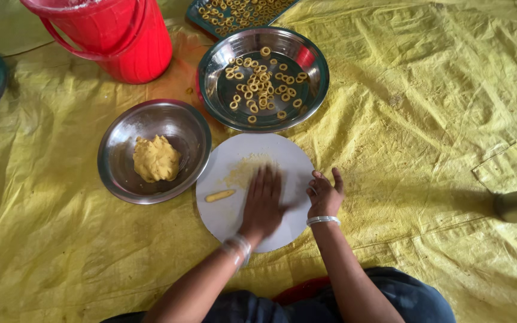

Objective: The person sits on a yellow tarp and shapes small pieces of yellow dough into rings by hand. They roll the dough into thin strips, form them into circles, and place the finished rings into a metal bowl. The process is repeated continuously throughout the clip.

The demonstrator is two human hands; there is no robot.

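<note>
The left hand (262,200) lay flat, fingers together, palm down on the round white board (234,221); the right hand (324,194) rested at the board's right edge, fingers loosely curled and holding nothing. A short roll of yellow dough (219,195) lay on the board just left of the left hand; a steel bowl (121,173) with a dough lump (156,158) touched the board's left edge; a steel plate (312,90) of dough rings (262,84) sat beyond, beside a red bucket (139,42), all on a yellow tarpaulin (420,119).
</note>
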